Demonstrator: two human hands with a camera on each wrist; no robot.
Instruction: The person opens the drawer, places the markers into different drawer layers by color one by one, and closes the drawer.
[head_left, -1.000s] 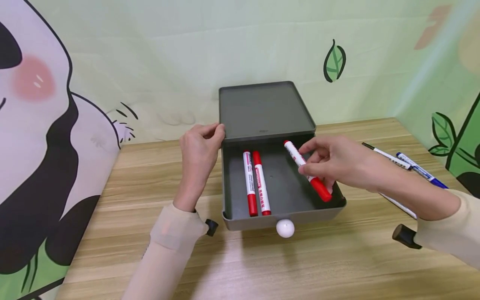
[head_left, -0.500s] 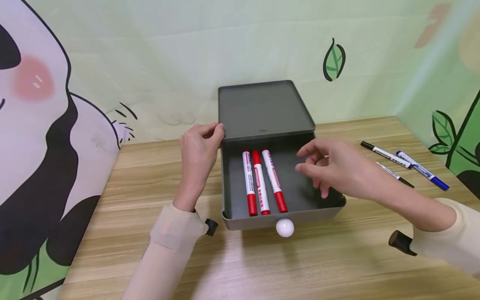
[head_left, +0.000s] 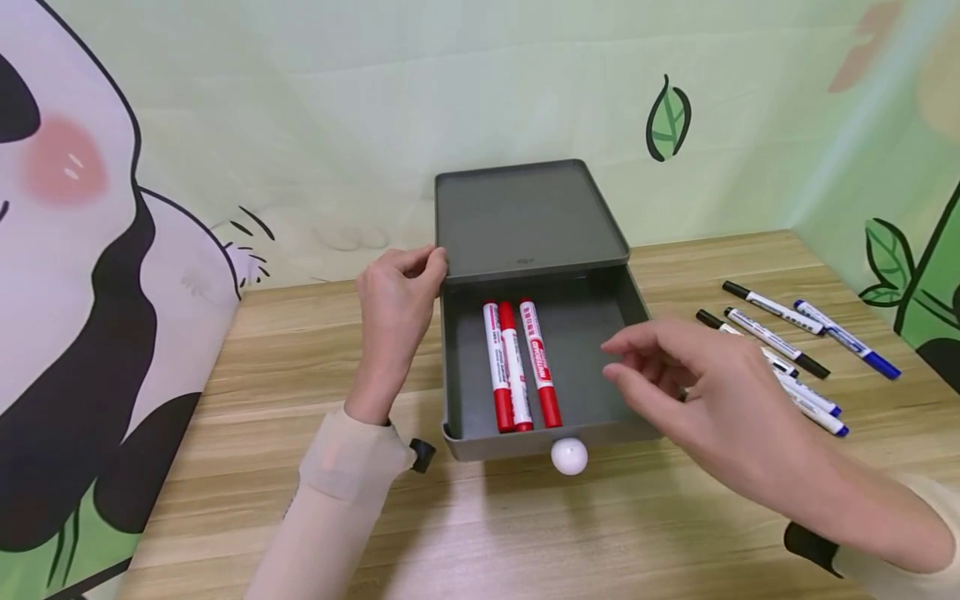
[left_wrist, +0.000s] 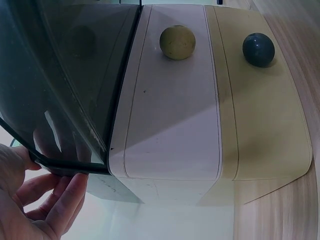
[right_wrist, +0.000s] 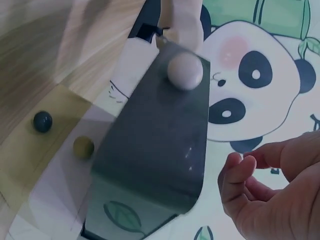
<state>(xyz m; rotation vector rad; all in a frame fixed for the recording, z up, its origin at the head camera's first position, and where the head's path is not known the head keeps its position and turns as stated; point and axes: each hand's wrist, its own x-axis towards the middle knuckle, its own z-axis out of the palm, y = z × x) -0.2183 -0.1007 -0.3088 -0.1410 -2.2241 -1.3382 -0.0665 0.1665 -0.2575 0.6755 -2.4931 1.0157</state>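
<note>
A grey drawer (head_left: 592, 333) is pulled out from under the dark grey top of a storage drawer unit (head_left: 525, 221). It has a round white knob (head_left: 569, 457). Three red-capped whiteboard markers (head_left: 542, 367) lie side by side in its left half. My left hand (head_left: 397, 308) pinches the left edge of the unit's top near its front corner; the left wrist view shows thumb and fingers on either side of that dark rim (left_wrist: 75, 166). My right hand (head_left: 705, 408), fingers loosely curled and holding nothing, hovers over the drawer's right front corner.
Several black- and blue-capped markers (head_left: 780, 342) lie on the wooden table (head_left: 300, 400) right of the unit. Below the grey drawer are a white drawer (left_wrist: 170, 110) and a yellow drawer (left_wrist: 270, 120), each with a round knob. A panda-printed backdrop (head_left: 337, 125) stands behind.
My right hand has let go of the third red marker, which now lies beside the other two, and has drawn back toward the right and front. My left hand stays put.
</note>
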